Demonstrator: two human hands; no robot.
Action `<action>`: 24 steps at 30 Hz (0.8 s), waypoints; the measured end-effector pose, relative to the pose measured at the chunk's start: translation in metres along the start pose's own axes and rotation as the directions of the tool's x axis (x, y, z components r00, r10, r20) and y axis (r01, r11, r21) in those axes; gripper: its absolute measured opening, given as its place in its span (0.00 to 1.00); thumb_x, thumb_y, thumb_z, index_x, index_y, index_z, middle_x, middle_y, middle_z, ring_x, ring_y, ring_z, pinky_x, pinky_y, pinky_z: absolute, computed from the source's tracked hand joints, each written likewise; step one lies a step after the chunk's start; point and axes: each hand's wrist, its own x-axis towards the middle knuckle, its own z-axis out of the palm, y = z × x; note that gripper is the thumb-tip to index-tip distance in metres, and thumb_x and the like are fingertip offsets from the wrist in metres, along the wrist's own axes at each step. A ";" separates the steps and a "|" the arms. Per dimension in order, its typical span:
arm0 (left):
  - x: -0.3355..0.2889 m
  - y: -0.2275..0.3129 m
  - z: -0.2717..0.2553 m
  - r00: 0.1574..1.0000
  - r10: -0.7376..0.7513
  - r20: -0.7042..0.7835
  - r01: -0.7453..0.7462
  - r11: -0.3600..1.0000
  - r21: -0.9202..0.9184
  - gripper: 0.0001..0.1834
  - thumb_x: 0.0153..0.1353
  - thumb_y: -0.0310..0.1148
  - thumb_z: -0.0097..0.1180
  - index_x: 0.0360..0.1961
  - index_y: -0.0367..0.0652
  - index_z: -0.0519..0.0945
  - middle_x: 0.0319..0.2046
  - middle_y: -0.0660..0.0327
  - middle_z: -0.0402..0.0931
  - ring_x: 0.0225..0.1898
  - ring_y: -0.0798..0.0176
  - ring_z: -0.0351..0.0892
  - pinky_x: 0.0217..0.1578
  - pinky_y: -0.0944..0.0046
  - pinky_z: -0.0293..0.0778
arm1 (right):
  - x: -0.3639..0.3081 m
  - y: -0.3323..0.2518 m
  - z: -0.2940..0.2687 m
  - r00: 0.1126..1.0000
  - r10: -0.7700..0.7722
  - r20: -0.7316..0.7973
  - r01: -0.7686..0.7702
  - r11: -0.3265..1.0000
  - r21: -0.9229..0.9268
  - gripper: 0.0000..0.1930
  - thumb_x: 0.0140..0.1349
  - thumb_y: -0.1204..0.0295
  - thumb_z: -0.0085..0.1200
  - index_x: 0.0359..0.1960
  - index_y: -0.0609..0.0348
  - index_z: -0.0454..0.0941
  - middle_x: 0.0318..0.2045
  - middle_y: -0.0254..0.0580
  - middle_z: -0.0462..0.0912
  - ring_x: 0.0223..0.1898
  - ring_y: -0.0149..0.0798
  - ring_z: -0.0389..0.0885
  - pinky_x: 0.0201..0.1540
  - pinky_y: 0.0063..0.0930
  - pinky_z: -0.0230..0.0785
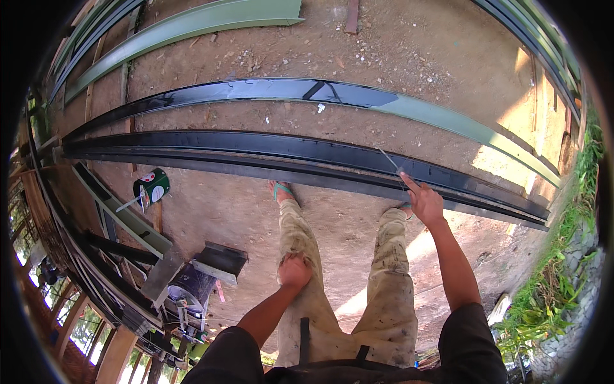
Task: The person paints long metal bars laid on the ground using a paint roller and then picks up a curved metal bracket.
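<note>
My right hand (425, 202) is closed on a slender, pale-ended hand tool (391, 161), its index finger stretched along it. The tool's far end is over the black-coated steel beam (275, 146); I cannot tell whether it touches. My left hand (295, 271) is curled, resting on my left knee, with nothing visible in it. Just beyond lies a second long beam (211, 91), glossy black along its left and middle and pale green toward the right (441, 118). Dark strips of shadow or marking cross its wet-looking face.
A green paint can (152, 187) with a stick leaning out stands at left, beside a green channel (121, 211). A dark purple container (192, 281) sits nearer me. More green beams (192, 25) lie at the far side. Grass (543, 294) borders the right.
</note>
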 end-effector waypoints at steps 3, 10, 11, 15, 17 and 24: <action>-0.001 0.002 0.001 1.000 0.004 0.027 -0.004 1.000 0.007 0.15 0.62 0.39 0.57 0.45 0.43 0.85 0.48 0.54 0.86 0.60 0.49 0.79 0.60 0.44 0.74 | -0.077 0.105 -0.009 0.998 0.062 -0.029 -0.060 0.996 0.066 0.31 0.73 0.65 0.53 0.77 0.23 0.66 0.35 0.59 0.83 0.36 0.65 0.85 0.37 0.56 0.77; 0.000 -0.003 0.013 0.999 0.042 0.017 -0.042 0.999 0.009 0.19 0.62 0.39 0.56 0.49 0.39 0.83 0.51 0.52 0.85 0.63 0.49 0.76 0.65 0.44 0.70 | -0.113 0.151 -0.038 0.999 0.033 -0.029 -0.027 0.983 0.184 0.27 0.74 0.67 0.53 0.75 0.39 0.71 0.50 0.63 0.86 0.50 0.70 0.84 0.49 0.51 0.79; 0.001 -0.004 0.014 0.999 0.047 0.010 -0.047 0.999 0.006 0.19 0.62 0.39 0.56 0.49 0.39 0.83 0.52 0.52 0.84 0.63 0.49 0.76 0.65 0.44 0.70 | -0.098 0.135 -0.034 0.998 -0.023 -0.055 0.033 0.982 0.185 0.27 0.74 0.67 0.53 0.75 0.40 0.71 0.51 0.63 0.86 0.50 0.70 0.84 0.49 0.51 0.79; -0.002 -0.013 0.016 0.999 0.045 -0.016 -0.045 0.998 -0.034 0.19 0.61 0.38 0.57 0.49 0.39 0.83 0.52 0.52 0.84 0.63 0.49 0.76 0.64 0.44 0.70 | -0.017 0.028 -0.018 0.983 -0.170 -0.069 0.174 0.982 0.066 0.31 0.73 0.68 0.56 0.77 0.29 0.67 0.42 0.58 0.87 0.40 0.67 0.85 0.44 0.55 0.80; -0.004 -0.020 0.015 0.998 0.039 -0.047 -0.043 0.996 -0.073 0.18 0.60 0.38 0.58 0.48 0.40 0.84 0.51 0.53 0.84 0.62 0.49 0.76 0.63 0.43 0.72 | 0.024 -0.048 -0.001 0.992 -0.120 0.023 0.120 0.993 0.010 0.33 0.74 0.65 0.55 0.78 0.22 0.64 0.40 0.57 0.86 0.39 0.64 0.86 0.42 0.56 0.81; -0.006 -0.049 -0.019 0.996 0.008 -0.086 -0.028 0.972 -0.235 0.16 0.62 0.38 0.56 0.46 0.40 0.84 0.49 0.54 0.85 0.62 0.51 0.77 0.61 0.44 0.73 | 0.126 -0.331 0.053 0.992 -0.128 0.017 0.127 0.990 0.068 0.33 0.75 0.62 0.54 0.78 0.15 0.61 0.40 0.57 0.84 0.40 0.63 0.87 0.44 0.57 0.81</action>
